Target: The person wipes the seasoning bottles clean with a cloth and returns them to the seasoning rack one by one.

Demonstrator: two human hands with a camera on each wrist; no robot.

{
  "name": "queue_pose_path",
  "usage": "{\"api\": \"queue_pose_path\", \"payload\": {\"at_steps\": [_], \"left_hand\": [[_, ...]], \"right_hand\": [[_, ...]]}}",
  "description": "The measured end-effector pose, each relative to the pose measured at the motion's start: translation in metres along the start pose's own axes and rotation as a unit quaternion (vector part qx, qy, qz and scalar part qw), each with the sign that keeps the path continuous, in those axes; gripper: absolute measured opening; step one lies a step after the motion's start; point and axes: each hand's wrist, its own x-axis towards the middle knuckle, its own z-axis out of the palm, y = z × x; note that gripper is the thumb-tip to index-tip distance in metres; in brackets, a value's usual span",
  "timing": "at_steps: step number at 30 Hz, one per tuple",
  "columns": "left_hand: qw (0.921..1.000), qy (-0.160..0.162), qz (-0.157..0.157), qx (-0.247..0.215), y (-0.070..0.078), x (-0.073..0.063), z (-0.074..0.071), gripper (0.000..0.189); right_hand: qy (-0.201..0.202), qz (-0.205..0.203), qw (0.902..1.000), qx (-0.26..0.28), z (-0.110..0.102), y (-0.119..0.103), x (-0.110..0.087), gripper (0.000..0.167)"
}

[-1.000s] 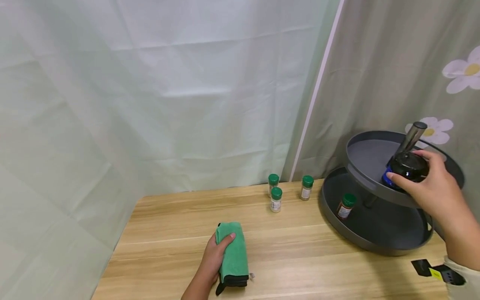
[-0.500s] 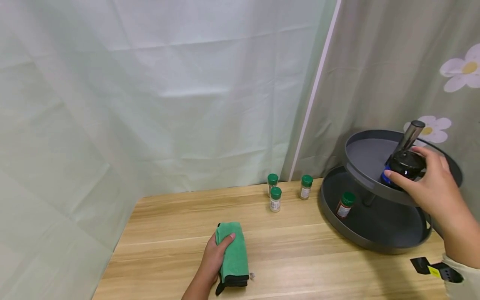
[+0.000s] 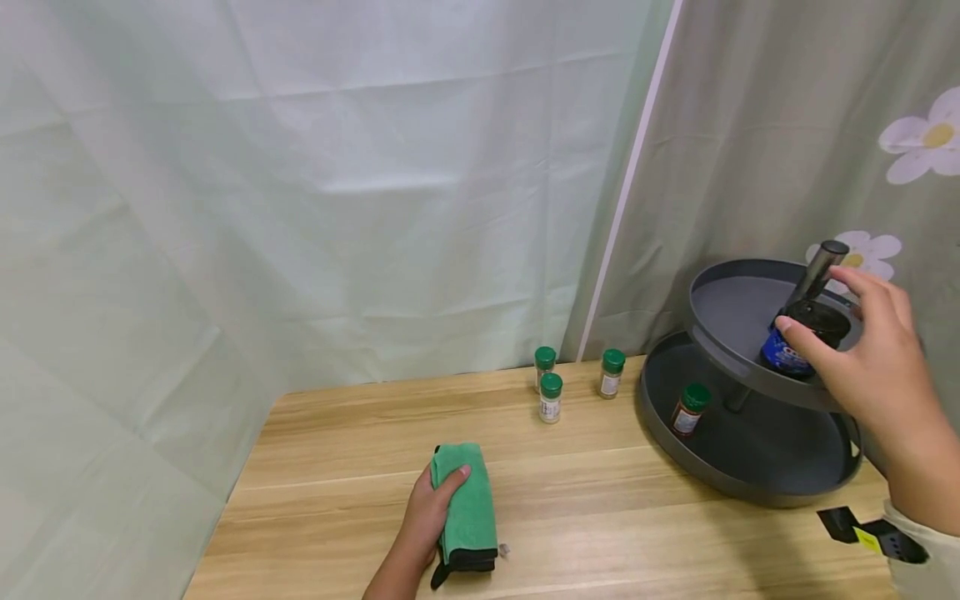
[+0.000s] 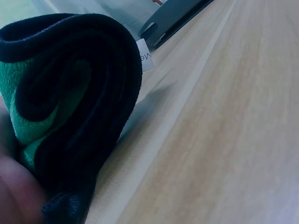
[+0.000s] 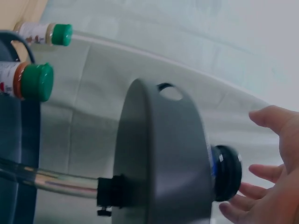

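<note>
My left hand (image 3: 433,512) grips a folded green cloth (image 3: 471,508) with black edging, thumb on top, just over the wooden table; its rolled dark edge fills much of the left wrist view. On the upper tier of a dark grey two-tier tray (image 3: 738,293) stands a jar (image 3: 787,353) with a blue label and a black lid, beside the stand's post. Around that jar, but apart from its lid, my right hand (image 3: 877,350) has its thumb and fingers spread. The right wrist view shows the hand (image 5: 275,172) off to the side of the lid (image 5: 228,172).
A green-capped spice bottle (image 3: 688,410) stands on the lower tier. Three more spice bottles (image 3: 551,400) with green caps stand near the table's back edge, left of the tray. Curtains (image 3: 420,208) hang behind and to the left of the table (image 3: 337,467).
My right hand has let go of the jar and lifted slightly; more of the blue label now shows. The left hand and the cloth have stayed put.
</note>
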Motion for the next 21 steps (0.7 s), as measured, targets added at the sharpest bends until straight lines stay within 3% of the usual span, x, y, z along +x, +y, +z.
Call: {"api": "queue_pose_path", "payload": {"at_steps": [6, 11, 16, 21], "left_hand": [[1.0, -0.001, -0.002, -0.004, -0.001, 0.0, 0.0, 0.075], [1.0, -0.003, -0.002, -0.006, -0.002, 0.0, 0.0, 0.076], [1.0, -0.001, -0.004, -0.002, -0.001, -0.001, 0.0, 0.078], [1.0, 0.001, -0.006, -0.001, 0.001, -0.002, 0.0, 0.08]], "right_hand": [[0.064, -0.061, 0.9953, 0.04, 0.002, -0.015, -0.004, 0.066], [0.107, -0.125, 0.9816, 0.098, 0.006, -0.028, -0.011, 0.057], [0.108, -0.177, 0.9665, 0.151, 0.018, -0.033, -0.015, 0.054], [0.081, -0.18, 0.9621, 0.187, 0.037, -0.03, -0.023, 0.056]]}}
